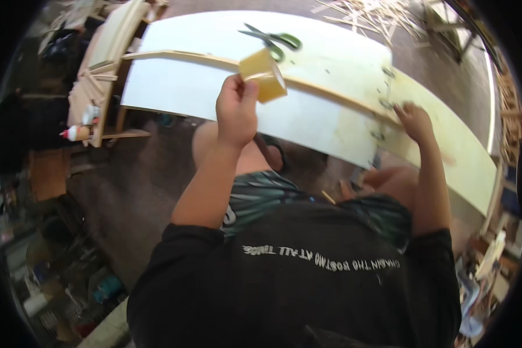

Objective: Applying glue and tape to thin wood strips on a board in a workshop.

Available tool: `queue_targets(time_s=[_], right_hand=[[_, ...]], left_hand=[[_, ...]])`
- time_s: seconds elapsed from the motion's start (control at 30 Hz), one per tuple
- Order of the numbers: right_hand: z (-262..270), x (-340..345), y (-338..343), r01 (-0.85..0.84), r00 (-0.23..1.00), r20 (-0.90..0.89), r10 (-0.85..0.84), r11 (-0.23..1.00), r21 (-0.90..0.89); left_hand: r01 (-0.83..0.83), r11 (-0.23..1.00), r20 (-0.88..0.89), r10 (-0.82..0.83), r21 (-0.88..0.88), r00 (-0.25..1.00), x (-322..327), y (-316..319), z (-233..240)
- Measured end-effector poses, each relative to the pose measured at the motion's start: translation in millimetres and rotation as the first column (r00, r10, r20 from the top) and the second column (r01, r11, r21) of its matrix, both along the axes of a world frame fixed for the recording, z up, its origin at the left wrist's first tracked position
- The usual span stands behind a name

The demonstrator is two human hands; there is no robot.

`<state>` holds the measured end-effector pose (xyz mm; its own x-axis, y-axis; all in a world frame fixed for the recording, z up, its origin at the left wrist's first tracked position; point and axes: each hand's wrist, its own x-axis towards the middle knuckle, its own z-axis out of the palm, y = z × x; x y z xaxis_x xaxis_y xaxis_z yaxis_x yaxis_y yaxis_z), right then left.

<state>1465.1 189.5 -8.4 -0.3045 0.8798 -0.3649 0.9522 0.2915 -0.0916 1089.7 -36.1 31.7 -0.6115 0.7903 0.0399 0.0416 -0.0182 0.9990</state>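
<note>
My left hand (237,113) grips a roll of yellow packing tape (261,80) and holds it up above a white panel (169,85). Just beyond the roll lie scissors with green handles (282,41), their blades apart and pointing left. A long thin wooden strip (322,90) runs across the panel and passes behind the tape. Over at the right, my right hand (415,122) has its fingers curled near the strip's right part. Whether anything is pinched there is too blurred to tell. Small dark ring-like pieces (387,103) sit beside those fingertips.
A yellowish board (456,143) adjoins the panel on the right. Stacked wooden pieces (95,85) and a red-tipped bottle (75,132) stand at the left. Loose wood strips (369,17) litter the floor beyond. My bare knees are close under the panel's near edge.
</note>
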Motion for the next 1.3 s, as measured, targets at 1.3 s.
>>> queue_targets(time_s=[1.3], right_hand=[[11.3, -58.8, -183.7, -0.092, 0.568, -0.819, 0.079, 0.995, 0.032]], left_hand=[[0.589, 0.804, -0.006, -0.591, -0.080, 0.806, 131.2, -33.3, -64.5]])
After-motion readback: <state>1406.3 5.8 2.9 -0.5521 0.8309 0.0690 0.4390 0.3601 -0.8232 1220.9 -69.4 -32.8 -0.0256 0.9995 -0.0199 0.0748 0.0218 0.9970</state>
